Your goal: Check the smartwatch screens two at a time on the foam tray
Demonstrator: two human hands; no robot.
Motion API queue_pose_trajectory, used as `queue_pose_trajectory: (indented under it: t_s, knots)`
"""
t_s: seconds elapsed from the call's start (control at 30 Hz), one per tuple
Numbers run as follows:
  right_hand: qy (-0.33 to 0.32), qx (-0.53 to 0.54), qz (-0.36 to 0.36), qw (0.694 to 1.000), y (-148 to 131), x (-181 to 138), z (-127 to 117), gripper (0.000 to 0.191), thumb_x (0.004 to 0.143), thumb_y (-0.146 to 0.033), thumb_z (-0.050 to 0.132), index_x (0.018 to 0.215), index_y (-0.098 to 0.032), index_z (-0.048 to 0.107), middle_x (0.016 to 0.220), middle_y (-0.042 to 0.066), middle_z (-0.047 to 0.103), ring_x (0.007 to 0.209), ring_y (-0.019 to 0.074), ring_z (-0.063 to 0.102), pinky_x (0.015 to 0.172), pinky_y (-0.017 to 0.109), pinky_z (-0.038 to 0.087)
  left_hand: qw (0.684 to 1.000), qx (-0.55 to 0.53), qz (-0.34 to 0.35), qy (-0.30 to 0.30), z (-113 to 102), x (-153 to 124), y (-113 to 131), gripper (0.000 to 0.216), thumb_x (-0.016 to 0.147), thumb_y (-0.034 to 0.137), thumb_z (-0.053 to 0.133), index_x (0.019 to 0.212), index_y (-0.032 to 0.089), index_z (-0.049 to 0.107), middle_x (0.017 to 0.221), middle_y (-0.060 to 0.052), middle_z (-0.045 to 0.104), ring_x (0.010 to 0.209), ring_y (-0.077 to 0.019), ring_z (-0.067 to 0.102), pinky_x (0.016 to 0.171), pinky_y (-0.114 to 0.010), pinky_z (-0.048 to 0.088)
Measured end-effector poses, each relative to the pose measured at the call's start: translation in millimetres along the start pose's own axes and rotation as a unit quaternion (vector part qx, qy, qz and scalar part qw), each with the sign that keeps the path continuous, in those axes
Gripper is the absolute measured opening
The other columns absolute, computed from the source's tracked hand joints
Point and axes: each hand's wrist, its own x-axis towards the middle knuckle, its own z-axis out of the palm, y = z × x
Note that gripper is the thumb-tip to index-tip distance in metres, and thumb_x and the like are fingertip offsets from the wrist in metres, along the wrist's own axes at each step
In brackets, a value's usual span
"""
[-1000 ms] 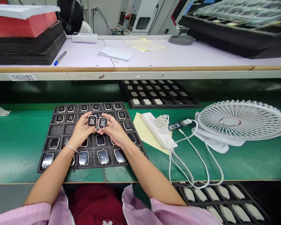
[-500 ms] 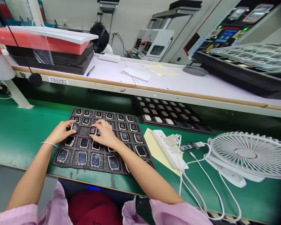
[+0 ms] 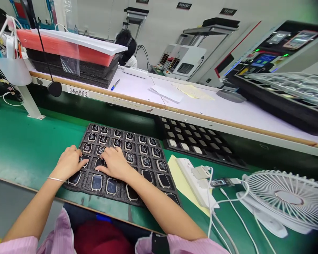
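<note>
Both hands were at the dark foam tray (image 3: pixel 86 181), left of centre in the lower half of the frame, on the green bench top (image 3: pixel 29 141). Watches sat in its compartments; those in the three rear rows showed pale lines of text, while the visible screens of the two front rows were dark.

The left hand (image 3: pixel 69 163) lay at the tray's left edge, its thumb on the left-hand watch (image 3: pixel 84 161), leftmost in the fourth row from the back. Fingers and thumb were a narrow gap apart; whether they pinched the case, could not tell. A pale bracelet (image 3: pixel 57 179) circled that wrist.

The right hand (image 3: pixel 117 164) covered part of the neighbouring watch (image 3: pixel 99 164), second from left in the same row. Fingers were bent at its upper side, thumb extended along its lower side; grip or mere contact, could not tell. Both watches lay within their compartments.

Right of the tray: yellow sheet (image 3: pixel 176 173) beneath a white power strip (image 3: pixel 184 164), and a white fan (image 3: pixel 288 197) at lower right. A second black tray (image 3: pixel 228 158) with pale pieces stood behind, right of centre, below the shelf (image 3: pixel 222 114).
</note>
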Motion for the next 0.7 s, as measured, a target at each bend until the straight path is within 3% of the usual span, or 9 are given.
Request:
queue_pose_trajectory:
  t_s: [0.13,0.3,0.37,0.47,0.57,0.63,0.7]
  knots:
    - [-0.012,-0.062,0.046,0.997,-12,-2,-3,0.062,0.093,-0.063,0.05,0.106,-0.007,0.072,0.11,0.019,0.065,0.107,0.0333,0.055,0.093,0.049,0.036,0.999,-0.029,-0.024,0.019,1,-3,12,0.026,0.079,0.043,0.064,0.084,0.018,0.063,0.093,-0.014,0.064,0.094,-0.0337,0.059,0.085,-0.042,0.046]
    - [0.039,-0.081,0.011,0.996,-19,-4,1,0.041,0.092,-0.048,0.063,0.103,-0.011,0.074,0.11,0.016,0.066,0.109,0.0311,0.054,0.096,0.047,0.035,0.975,-0.211,-0.054,0.044,-22,0,22,0.024,0.079,0.046,0.061,0.079,0.023,0.055,0.072,-0.001,0.063,0.065,-0.021,0.058,0.062,-0.03,0.041]
    - [0.045,-0.07,0.018,0.996,-21,-3,1,0.038,0.093,-0.045,0.063,0.104,-0.01,0.074,0.108,0.016,0.067,0.107,0.03,0.055,0.095,0.047,0.036,0.93,-0.356,-0.049,0.078,-34,5,30,0.035,0.074,0.053,0.068,0.081,0.022,0.055,0.071,0.0,0.063,0.062,-0.0184,0.058,0.059,-0.028,0.041]
    - [0.018,-0.04,0.056,0.997,-22,0,-5,0.045,0.092,-0.05,0.062,0.104,-0.009,0.073,0.108,0.017,0.067,0.107,0.0315,0.056,0.093,0.048,0.038,0.811,-0.572,-0.073,0.099,-49,15,49,0.049,0.06,0.054,0.083,0.085,0.02,0.058,0.073,0.0,0.064,0.061,-0.0138,0.058,0.055,-0.023,0.043]
    - [0.02,-0.024,0.074,0.997,-26,3,-8,0.044,0.087,-0.05,0.07,0.103,-0.009,0.072,0.113,0.019,0.066,0.111,0.0328,0.056,0.093,0.046,0.038,0.702,-0.699,-0.093,0.098,-56,29,69,0.054,0.049,0.048,0.092,0.083,0.017,0.063,0.071,0.002,0.061,0.059,-0.0086,0.053,0.051,-0.018,0.043]
    - [0.035,-0.004,0.099,0.994,-31,2,-5,0.047,0.083,-0.048,0.074,0.106,-0.007,0.068,0.112,0.02,0.067,0.109,0.0329,0.058,0.091,0.045,0.039,0.66,-0.74,-0.094,0.087,-57,39,82,0.052,0.047,0.044,0.094,0.079,0.016,0.064,0.07,0.003,0.059,0.059,-0.0067,0.05,0.05,-0.016,0.041]
    - [0.052,0.033,0.101,0.993,-36,-2,2,0.041,0.087,-0.04,0.071,0.111,-0.008,0.063,0.106,0.017,0.07,0.1,0.0308,0.062,0.088,0.044,0.041,0.643,-0.756,-0.095,0.074,-55,49,93,0.049,0.046,0.036,0.095,0.078,0.015,0.065,0.07,0.003,0.058,0.058,-0.0052,0.048,0.049,-0.014,0.04]
